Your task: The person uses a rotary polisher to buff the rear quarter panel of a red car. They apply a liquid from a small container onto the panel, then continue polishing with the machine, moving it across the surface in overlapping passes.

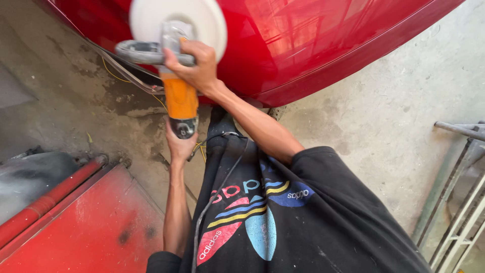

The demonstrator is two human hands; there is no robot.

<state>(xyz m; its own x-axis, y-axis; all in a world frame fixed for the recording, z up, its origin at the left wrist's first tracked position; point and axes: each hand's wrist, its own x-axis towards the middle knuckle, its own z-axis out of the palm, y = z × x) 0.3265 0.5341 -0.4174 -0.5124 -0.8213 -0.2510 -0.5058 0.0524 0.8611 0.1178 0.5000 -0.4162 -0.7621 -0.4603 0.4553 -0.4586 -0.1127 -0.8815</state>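
Observation:
I hold an orange power polisher (pixel 180 99) against a glossy red car body panel (pixel 303 45). Its round white pad (pixel 202 20) is blurred and lies flat on the panel. My right hand (pixel 194 65) is closed around the grey side handle (pixel 139 52) near the head of the tool. My left hand (pixel 179 144) grips the rear end of the orange body from below. A black cord (pixel 217 187) runs from the tool down across my black shirt.
A dull red panel (pixel 96 227) with a red tube along its edge lies at the lower left. Grey metal bars (pixel 462 202) stand at the right. Thin yellow wires (pixel 113 75) trail over the stained concrete floor (pixel 404 101).

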